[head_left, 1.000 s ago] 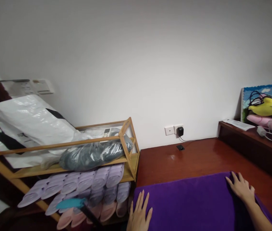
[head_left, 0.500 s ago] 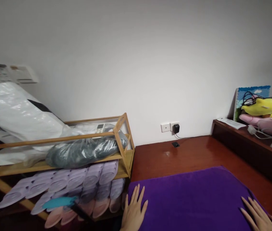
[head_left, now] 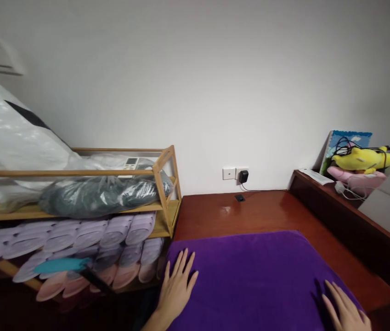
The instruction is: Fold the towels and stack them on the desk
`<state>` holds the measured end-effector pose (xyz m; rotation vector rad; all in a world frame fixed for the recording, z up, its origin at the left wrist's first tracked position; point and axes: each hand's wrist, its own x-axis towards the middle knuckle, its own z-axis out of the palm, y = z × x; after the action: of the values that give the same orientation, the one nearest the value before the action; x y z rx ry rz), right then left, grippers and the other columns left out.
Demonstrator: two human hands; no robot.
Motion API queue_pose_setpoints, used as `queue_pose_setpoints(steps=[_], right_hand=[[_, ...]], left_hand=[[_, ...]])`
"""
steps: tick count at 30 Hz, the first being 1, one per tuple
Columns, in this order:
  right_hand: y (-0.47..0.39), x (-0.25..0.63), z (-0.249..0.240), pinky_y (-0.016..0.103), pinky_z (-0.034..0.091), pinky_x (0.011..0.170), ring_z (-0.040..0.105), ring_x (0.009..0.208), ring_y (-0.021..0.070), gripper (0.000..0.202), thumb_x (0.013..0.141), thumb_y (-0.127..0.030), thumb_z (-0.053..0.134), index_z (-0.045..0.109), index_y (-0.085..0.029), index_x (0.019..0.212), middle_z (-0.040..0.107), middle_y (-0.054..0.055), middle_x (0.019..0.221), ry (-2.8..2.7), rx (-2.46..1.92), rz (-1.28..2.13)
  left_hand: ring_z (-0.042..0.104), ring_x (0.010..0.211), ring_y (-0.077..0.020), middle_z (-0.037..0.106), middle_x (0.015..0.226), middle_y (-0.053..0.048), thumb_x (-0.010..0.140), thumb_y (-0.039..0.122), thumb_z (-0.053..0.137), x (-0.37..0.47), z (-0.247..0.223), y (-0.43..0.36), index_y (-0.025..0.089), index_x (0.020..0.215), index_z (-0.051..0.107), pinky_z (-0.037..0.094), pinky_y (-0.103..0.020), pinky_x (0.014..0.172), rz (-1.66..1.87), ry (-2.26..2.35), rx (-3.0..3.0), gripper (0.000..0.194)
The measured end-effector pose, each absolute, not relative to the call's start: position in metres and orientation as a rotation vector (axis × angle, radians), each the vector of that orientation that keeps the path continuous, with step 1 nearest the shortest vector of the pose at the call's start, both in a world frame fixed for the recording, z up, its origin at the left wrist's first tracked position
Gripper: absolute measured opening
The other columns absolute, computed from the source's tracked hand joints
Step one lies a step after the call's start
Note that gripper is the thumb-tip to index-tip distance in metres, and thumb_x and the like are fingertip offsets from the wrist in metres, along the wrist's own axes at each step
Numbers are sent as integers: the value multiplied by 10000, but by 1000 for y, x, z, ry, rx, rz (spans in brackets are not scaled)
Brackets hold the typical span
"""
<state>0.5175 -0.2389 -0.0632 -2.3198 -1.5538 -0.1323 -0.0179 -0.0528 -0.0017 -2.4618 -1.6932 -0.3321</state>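
Observation:
A purple cloth lies spread flat over the front of the reddish-brown wooden surface. On its left edge rests my left hand, palm down with the fingers apart. My right hand is at the cloth's right side, fingers spread and partly cut off by the bottom of the view. Neither hand holds anything.
A wooden rack at left holds a plastic-wrapped dark bundle, a white bag and several slippers. A black plug sits in the wall socket. On the raised ledge lies a yellow plush toy.
The camera view has turned slightly, shifting the rack and most of the scene left. Both hands remain on the cloth with fingers spread.

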Motion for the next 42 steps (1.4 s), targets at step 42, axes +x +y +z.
queue_pose_setpoints(steps=[42], right_hand=[[-206, 436, -43, 546, 326, 1016, 292, 1354, 258, 601, 821, -603, 326, 339, -375, 1376, 328, 35, 1483, -1716, -2240, -122]], left_hand=[[299, 1348, -234, 245, 1504, -9, 915, 471, 361, -40, 16, -139, 373, 1432, 93, 318, -457, 1068, -342, -1482, -2669, 591]])
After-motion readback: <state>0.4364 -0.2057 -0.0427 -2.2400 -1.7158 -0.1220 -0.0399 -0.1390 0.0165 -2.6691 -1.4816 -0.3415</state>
